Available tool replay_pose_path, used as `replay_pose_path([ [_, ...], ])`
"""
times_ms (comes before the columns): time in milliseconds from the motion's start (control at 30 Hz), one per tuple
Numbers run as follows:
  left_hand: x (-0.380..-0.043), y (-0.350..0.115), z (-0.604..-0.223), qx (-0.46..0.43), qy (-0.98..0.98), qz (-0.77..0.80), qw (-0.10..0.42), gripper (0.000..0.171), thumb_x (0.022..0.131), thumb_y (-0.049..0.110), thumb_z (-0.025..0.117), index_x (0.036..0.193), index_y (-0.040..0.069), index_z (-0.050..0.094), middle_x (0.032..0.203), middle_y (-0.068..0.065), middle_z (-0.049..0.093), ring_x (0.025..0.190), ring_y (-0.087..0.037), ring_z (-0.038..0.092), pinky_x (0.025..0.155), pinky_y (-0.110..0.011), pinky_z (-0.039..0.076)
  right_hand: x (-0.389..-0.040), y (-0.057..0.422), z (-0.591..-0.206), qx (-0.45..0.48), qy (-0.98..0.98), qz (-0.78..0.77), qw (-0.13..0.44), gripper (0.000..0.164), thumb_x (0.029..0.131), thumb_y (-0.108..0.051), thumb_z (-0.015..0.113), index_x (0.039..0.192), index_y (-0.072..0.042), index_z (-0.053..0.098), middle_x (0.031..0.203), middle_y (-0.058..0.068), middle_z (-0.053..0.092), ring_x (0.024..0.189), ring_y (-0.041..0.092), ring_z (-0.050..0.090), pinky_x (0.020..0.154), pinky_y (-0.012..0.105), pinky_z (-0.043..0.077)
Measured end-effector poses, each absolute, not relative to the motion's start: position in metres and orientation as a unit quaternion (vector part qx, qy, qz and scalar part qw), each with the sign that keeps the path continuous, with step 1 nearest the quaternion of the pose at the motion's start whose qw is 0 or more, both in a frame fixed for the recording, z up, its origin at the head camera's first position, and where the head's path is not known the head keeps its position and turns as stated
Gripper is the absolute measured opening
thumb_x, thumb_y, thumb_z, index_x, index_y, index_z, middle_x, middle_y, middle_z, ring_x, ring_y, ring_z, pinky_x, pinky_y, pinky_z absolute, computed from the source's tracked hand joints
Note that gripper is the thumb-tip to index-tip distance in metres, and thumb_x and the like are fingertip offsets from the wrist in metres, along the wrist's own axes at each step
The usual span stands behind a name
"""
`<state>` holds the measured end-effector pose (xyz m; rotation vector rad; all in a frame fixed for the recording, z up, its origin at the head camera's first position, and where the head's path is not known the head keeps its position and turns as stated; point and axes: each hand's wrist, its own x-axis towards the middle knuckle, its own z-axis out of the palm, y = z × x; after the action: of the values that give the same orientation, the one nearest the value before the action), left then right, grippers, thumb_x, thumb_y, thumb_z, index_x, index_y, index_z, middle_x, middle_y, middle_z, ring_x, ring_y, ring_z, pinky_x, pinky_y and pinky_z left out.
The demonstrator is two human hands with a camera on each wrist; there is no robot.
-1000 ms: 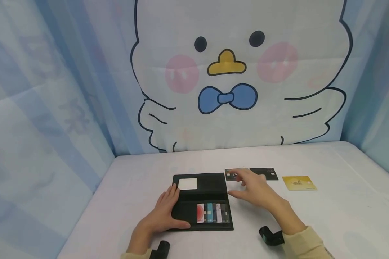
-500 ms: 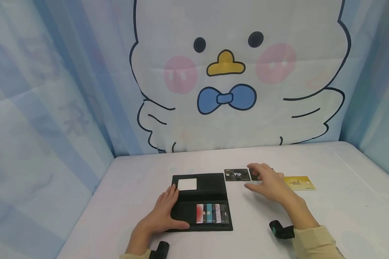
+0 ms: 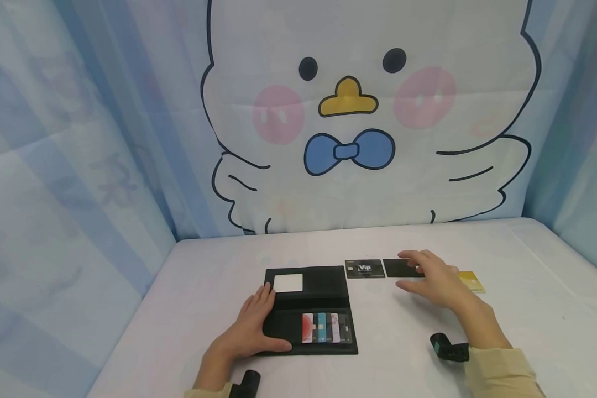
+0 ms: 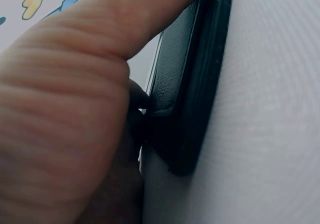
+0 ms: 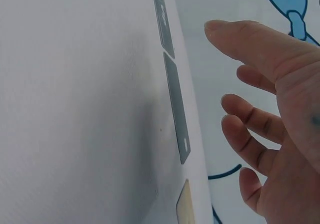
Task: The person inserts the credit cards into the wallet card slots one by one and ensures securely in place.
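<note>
An open black wallet (image 3: 323, 280) lies flat on the white tabletop. My left hand (image 3: 252, 326) rests on its left side, fingers spread and thumb along the lower edge; the left wrist view shows the thumb across the wallet's dark edge (image 4: 172, 64). Several cards (image 3: 326, 328) sit overlapped in the lower flap, and a white rectangle (image 3: 288, 282) shows on the upper one. My right hand (image 3: 440, 282), fingers loosely bent and holding nothing, hovers above a plain black card (image 3: 398, 268), partly covering it and a gold card (image 3: 472, 282).
A black card marked Vip (image 3: 365, 269) lies between the wallet and the plain black card, in one row along the back. Behind the table (image 3: 328, 381) hangs a curtain (image 3: 348, 193) with a cartoon face. Each wrist carries a small black camera (image 3: 448, 348).
My right hand has moved rightward above the row of cards, uncovering the Vip card and now covering part of the gold one. The left hand and the wallet have stayed put.
</note>
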<state>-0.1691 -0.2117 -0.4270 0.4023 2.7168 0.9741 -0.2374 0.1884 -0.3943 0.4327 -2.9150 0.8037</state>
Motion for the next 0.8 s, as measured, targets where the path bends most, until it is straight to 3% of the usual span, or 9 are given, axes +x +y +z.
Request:
replay_pose_path([
  [533,-0.171,-0.214,-0.429,0.13,0.923,0.34,0.123,0.12,0.074,0.051,0.086,0.157,-0.006,0.022,0.166,-0.022,0.008,0.153,-0.037,0.004,0.121,-0.055,0.0,-0.24,0.24,-0.395,0.075,-0.965,0.249,0.015,0.065,0.086,-0.033,0.08,0.138,-0.004,0.052,0.121,0.028,0.055,0.108,0.046,0.052,0.076,0.063,0.032],
  [800,-0.173,-0.213,-0.428,0.139,0.923,0.339,0.116,0.119,0.074,0.052,0.086,0.157,-0.006,0.023,0.166,-0.023,0.008,0.153,-0.038,0.003,0.121,-0.056,0.0,-0.239,0.276,-0.4,0.046,-0.972,0.228,0.004,0.064,0.089,-0.033,0.075,0.136,0.003,0.048,0.121,0.036,0.05,0.106,0.055,0.047,0.076,0.071,0.035],
])
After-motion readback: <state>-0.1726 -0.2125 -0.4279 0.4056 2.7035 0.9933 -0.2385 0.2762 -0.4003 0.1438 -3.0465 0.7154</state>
